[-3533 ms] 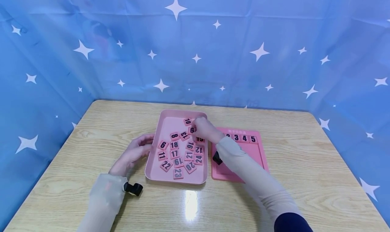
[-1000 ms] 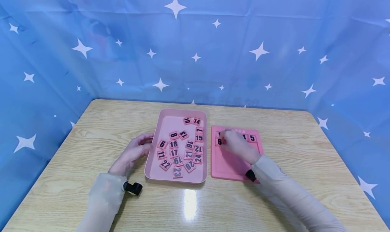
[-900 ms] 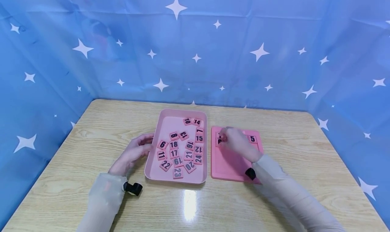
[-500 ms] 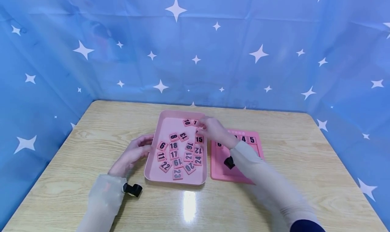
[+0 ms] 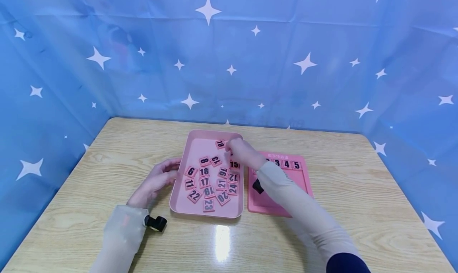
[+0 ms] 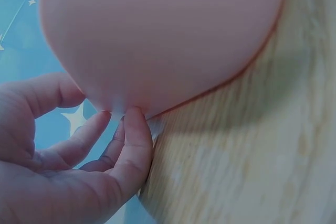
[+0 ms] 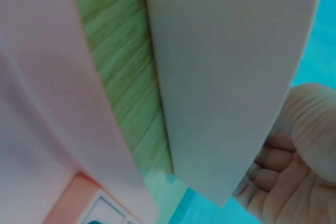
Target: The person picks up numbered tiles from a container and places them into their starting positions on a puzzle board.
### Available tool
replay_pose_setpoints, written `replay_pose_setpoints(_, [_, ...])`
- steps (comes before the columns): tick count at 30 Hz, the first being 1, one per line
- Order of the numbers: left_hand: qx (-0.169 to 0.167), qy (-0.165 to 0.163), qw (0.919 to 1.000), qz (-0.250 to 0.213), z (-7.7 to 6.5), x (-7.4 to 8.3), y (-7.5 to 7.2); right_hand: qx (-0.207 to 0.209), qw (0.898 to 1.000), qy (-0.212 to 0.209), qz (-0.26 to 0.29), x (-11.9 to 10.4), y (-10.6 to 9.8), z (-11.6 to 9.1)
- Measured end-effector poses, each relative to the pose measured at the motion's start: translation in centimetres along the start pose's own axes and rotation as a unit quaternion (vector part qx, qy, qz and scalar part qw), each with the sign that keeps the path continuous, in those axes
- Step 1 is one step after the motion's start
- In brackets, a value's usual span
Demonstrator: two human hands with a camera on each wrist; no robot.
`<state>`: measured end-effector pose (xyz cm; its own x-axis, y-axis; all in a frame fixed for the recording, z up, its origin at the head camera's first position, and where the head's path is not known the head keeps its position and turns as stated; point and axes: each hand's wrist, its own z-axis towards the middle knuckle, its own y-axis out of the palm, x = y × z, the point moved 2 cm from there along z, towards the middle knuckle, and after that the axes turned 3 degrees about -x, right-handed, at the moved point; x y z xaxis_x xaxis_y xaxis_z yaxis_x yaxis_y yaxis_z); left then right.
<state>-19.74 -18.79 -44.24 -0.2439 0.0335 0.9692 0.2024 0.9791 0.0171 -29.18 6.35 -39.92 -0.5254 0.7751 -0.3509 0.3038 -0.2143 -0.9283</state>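
Note:
My left hand (image 5: pixel 159 179) rests its fingertips against the outer left wall of the pink tray (image 5: pixel 181 193); the left wrist view shows bent fingers (image 6: pixel 137 137) touching the tray's side (image 6: pixel 163 35). Over the tray's upper right corner is my right hand (image 5: pixel 245 151), fingers down among the number tiles and mostly hidden. Tile 10 (image 5: pixel 220 144) lies just left of those fingertips, tile 15 (image 5: pixel 234 165) just below the hand. In the right wrist view the fingers (image 7: pixel 268 177) are curled behind the tray wall (image 7: pixel 226 66); I cannot tell whether they pinch a tile.
Right of the tray lies a darker pink number board (image 5: pixel 264 203), with tiles 3, 4 and 5 (image 5: pixel 296 165) showing in its top row; my right forearm (image 5: pixel 297 201) crosses it. Several loose tiles fill the tray's middle and lower part. A blue star-patterned curtain (image 5: pixel 161 38) hangs behind the wooden table (image 5: pixel 375 209).
Tile 6 went from the tray to the board's second row under my right hand. That hand has since moved left, back into the tray's upper right corner. The left hand stayed put.

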Motion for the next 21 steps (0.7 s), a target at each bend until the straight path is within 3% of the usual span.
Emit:
replay_pose_setpoints(12, [0.002, 0.003, 1.0000, 0.005, 0.0, -0.1, 0.0, -0.012, 1.000, 0.021, -0.015, 0.1, 0.2, 0.4])
replay_pose_setpoints(21, [0.002, 0.001, 1.0000, -0.001, 0.0, -0.1, 0.0, -0.010, 1.000, -0.008, 0.000, 0.5, 0.0, 1.1])
